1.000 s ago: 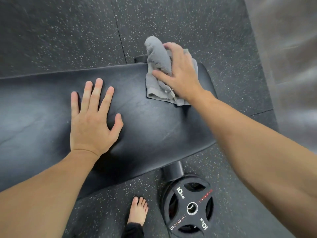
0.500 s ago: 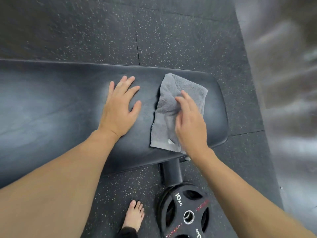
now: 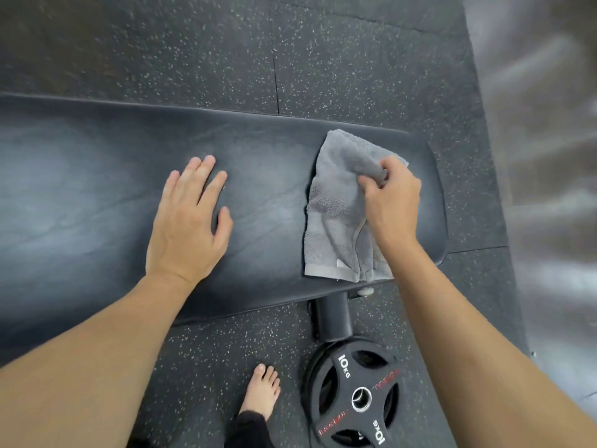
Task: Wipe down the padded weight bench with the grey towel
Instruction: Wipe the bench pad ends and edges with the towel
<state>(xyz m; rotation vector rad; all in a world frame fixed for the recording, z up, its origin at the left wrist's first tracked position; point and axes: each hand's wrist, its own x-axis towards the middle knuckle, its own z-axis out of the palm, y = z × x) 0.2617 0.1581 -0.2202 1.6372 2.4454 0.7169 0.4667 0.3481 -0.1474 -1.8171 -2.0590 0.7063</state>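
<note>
Towel (image 3: 336, 218) lies on the bench (image 3: 97, 195) near its 3 o'clock end. Right hand (image 3: 392, 202), fingers curled, pinches a fold at the towel's 1 o'clock corner. Left hand (image 3: 189, 221) rests flat at 9 o'clock, palm down, fingers spread, holding nothing.

Both forearms bare, no sleeves, no watch, no rings or bands visible on left hand (image 3: 189, 221) or right hand (image 3: 394, 205). Short trimmed nails. One bare foot (image 3: 261, 391) at bottom, black trouser cuff (image 3: 247, 430) at its ankle. No gloves.
</note>
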